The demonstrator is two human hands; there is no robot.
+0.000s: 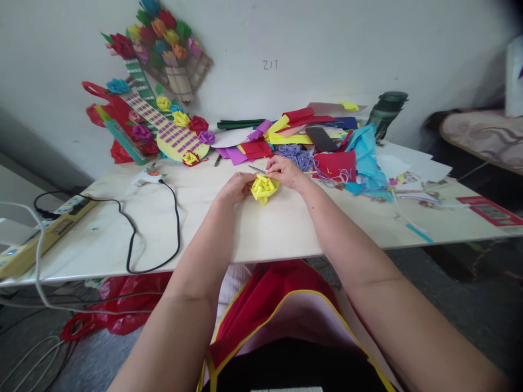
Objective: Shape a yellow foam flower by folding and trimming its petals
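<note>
A yellow crepe-paper flower (pixel 263 188) is between my two hands, just above the white table. My left hand (pixel 238 188) grips its left side, with the fingers closed. My right hand (pixel 285 171) is at the flower's upper right, its fingers pinched together around a slim, pointed metal tool (pixel 256 170). The tool's tip points left over the flower; its handle is hidden by the fingers, so its exact kind does not show. Behind my right hand lies a tangle of purple yarn (pixel 292 155).
Coloured paper, a dark phone (pixel 321 139) and a green bottle (pixel 386 114) line the back. Flower-trimmed paper decorations (pixel 180 136) lean at left. A black cord (pixel 133 228) loops near a power strip (pixel 61 226). White paper scraps (pixel 425 163) lie at right.
</note>
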